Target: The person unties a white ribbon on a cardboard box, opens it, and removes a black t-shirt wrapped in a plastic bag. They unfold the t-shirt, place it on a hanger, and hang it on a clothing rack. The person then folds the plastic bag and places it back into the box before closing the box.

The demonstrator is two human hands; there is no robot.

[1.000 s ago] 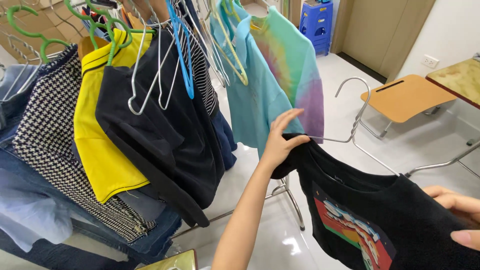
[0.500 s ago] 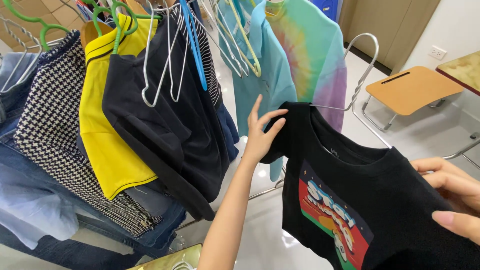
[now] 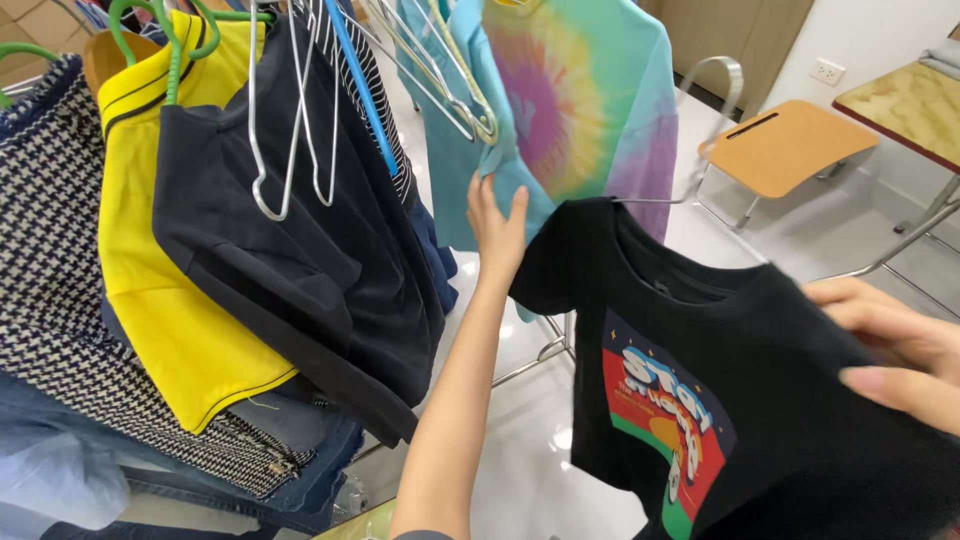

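A black t-shirt [image 3: 770,400] with a colourful print hangs on a metal wire hanger [image 3: 700,190], whose hook rises above it. My left hand [image 3: 497,225] is raised at the shirt's left shoulder, fingers spread, touching it and the edge of a tie-dye teal sweatshirt [image 3: 570,100] behind. My right hand [image 3: 895,350] grips the shirt's right shoulder at the frame's right edge.
A rack on the left carries a black garment [image 3: 300,250], a yellow shirt [image 3: 170,290], a houndstooth piece [image 3: 50,260], jeans [image 3: 240,470] and several empty wire hangers [image 3: 290,130]. A small wooden folding desk [image 3: 785,150] and a table [image 3: 910,100] stand at the right on the glossy white floor.
The black t-shirt on its hanger has been lifted up and left, closer to the rack. My left hand rose with it to the tie-dye sweatshirt's edge.
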